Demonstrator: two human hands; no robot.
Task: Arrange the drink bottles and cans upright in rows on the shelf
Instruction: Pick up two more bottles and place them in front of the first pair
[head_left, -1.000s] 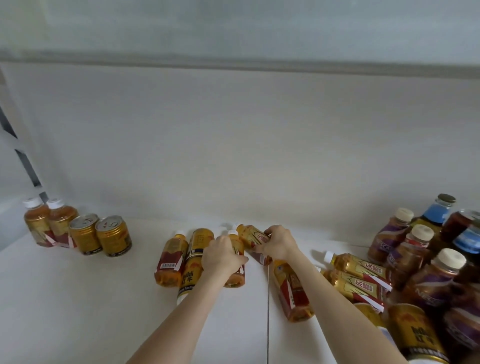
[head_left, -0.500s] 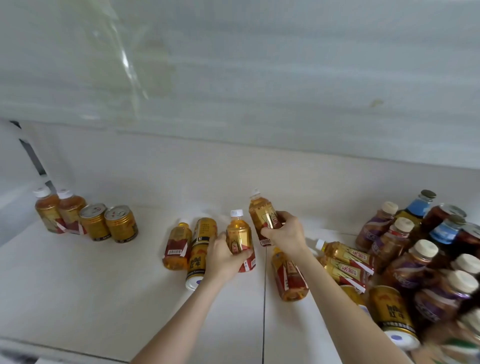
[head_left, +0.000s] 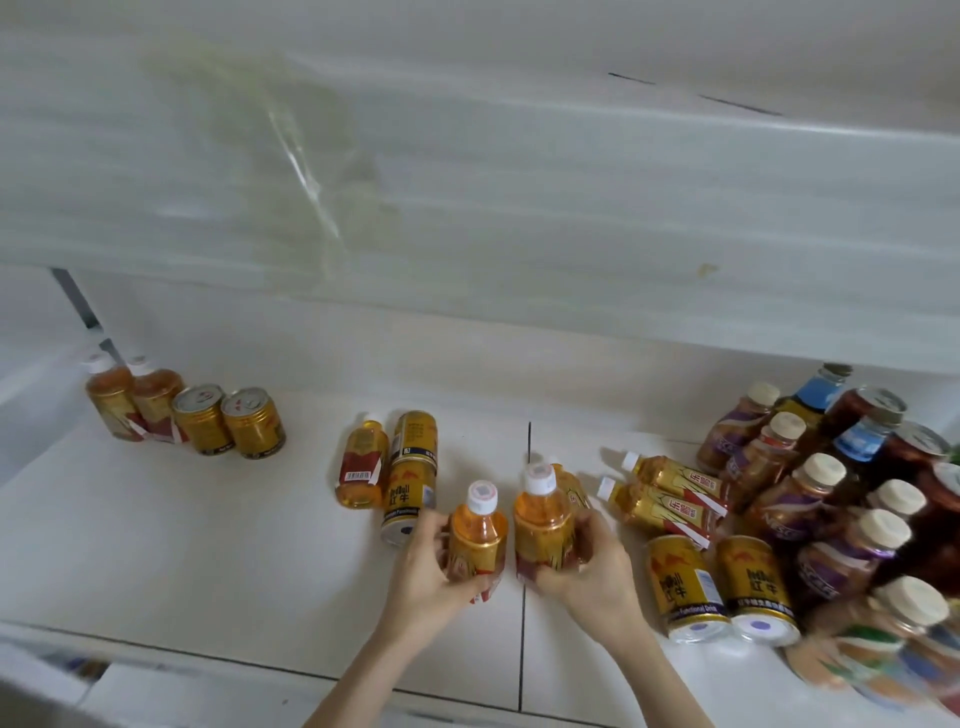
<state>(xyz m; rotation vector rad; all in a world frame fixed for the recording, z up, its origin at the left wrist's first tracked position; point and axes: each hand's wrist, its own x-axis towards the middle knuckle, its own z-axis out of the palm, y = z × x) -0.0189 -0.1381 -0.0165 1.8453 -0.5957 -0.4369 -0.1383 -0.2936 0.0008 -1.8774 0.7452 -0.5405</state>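
Observation:
My left hand (head_left: 423, 569) grips an orange tea bottle (head_left: 477, 532) with a white cap, held upright above the white shelf (head_left: 208, 545). My right hand (head_left: 597, 566) grips a second orange tea bottle (head_left: 543, 517), also upright, beside the first. Another bottle (head_left: 571, 486) lies just behind the right-hand one. At the far left stand two tea bottles (head_left: 132, 400) and two gold cans (head_left: 228, 421) in a row. One tea bottle (head_left: 361, 462) and two gold cans (head_left: 410, 478) lie on their sides left of my hands.
Two tea bottles (head_left: 665, 491) and two gold cans (head_left: 722, 587) lie flat right of my hands. A crowd of upright coffee bottles (head_left: 800, 499) and dark jars fills the right end. An upper shelf board (head_left: 467, 182) hangs overhead. The shelf's front edge runs below my wrists.
Both hands lifted their bottles off the shelf, turned them upright and drew them toward the front edge. The camera tilted, showing more of the upper shelf.

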